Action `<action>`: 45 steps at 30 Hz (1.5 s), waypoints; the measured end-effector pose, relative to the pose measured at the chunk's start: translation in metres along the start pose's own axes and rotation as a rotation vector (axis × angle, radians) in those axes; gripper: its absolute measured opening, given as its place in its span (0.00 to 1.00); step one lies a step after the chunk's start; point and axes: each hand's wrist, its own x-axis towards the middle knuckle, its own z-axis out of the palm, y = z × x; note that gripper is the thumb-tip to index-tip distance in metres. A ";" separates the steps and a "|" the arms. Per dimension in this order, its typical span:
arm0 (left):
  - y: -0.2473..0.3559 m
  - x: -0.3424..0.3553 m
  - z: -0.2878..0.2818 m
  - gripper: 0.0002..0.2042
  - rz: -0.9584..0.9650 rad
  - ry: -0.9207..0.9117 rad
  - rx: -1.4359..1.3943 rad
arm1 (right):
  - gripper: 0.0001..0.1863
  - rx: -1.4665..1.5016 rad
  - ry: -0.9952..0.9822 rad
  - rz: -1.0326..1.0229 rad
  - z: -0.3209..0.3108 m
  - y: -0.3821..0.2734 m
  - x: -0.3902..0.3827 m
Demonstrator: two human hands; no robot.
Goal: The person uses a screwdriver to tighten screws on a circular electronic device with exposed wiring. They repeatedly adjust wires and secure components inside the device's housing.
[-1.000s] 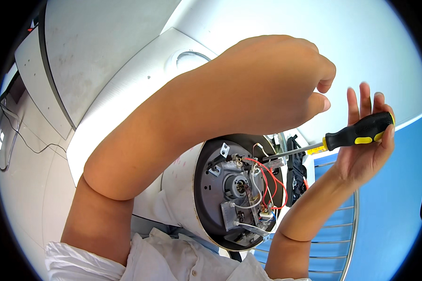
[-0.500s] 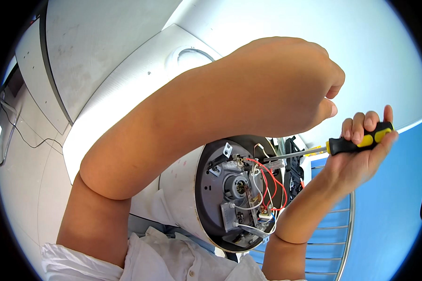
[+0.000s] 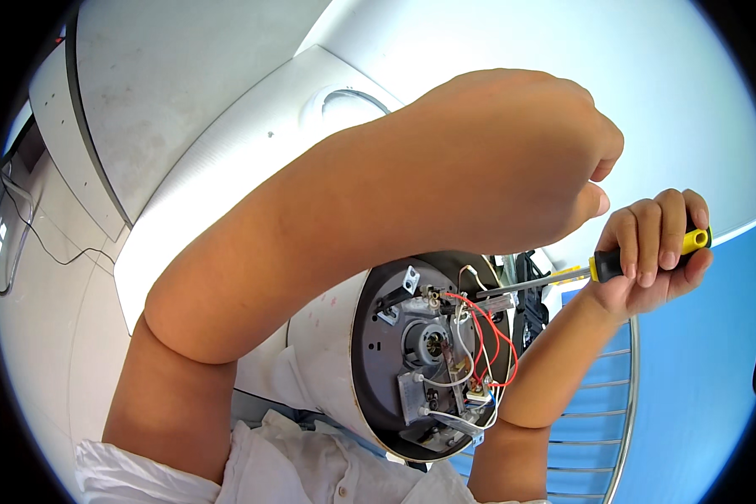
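Observation:
My left hand [image 3: 554, 160] is raised above the appliance, fingers curled and thumb below them; whatever is inside them is hidden. My right hand [image 3: 647, 252] grips a black and yellow screwdriver [image 3: 609, 267], whose metal shaft reaches leftward into the open underside of a white cylindrical appliance [image 3: 311, 328]. Inside it show a dark metal base plate [image 3: 382, 361], a round central fitting [image 3: 428, 340], brackets, and red and white wires [image 3: 500, 365]. The screwdriver's tip lies among parts at the upper right of that plate; its exact contact is unclear.
A pale panel [image 3: 185, 244] with a round recess lies behind the appliance, beside a grey board [image 3: 168, 84]. A black tool case [image 3: 529, 286] is partly visible at the right. A metal railing [image 3: 628, 378] stands below it. A thin cable [image 3: 59, 260] runs over the tiled floor [image 3: 42, 353] at left.
My right hand has turned the screwdriver handle, its fingers moving from spread to wrapped over it, with the hand rolled round. My left hand has shifted slightly right and down.

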 end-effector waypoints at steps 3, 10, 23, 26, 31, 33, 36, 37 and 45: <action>0.003 -0.001 0.000 0.07 -0.027 -0.041 -0.002 | 0.14 -0.103 0.100 -0.041 0.009 -0.003 -0.007; 0.012 0.001 -0.005 0.09 -0.086 -0.079 -0.008 | 0.13 -0.362 0.367 -0.130 0.031 0.003 -0.010; 0.027 0.002 -0.017 0.10 -0.196 -0.253 0.008 | 0.10 -0.538 0.626 -0.199 0.052 0.010 -0.009; 0.025 0.003 -0.018 0.10 -0.179 -0.248 0.009 | 0.11 -0.553 0.641 -0.198 0.053 0.010 -0.009; 0.022 0.002 -0.014 0.10 -0.128 -0.201 -0.019 | 0.11 -0.585 0.709 -0.219 0.052 0.010 -0.013; 0.020 0.002 -0.012 0.09 -0.073 -0.127 -0.011 | 0.11 -0.593 0.701 -0.214 0.052 0.009 -0.013; 0.013 0.003 -0.023 0.10 -0.089 -0.148 0.023 | 0.11 -0.594 0.694 -0.204 0.052 0.009 -0.012; 0.011 0.004 -0.032 0.11 -0.074 -0.159 0.032 | 0.11 -0.585 0.701 -0.205 0.052 0.009 -0.011; 0.021 0.014 -0.085 0.14 -0.251 0.016 -0.014 | 0.13 -0.676 0.767 -0.234 0.055 0.011 -0.010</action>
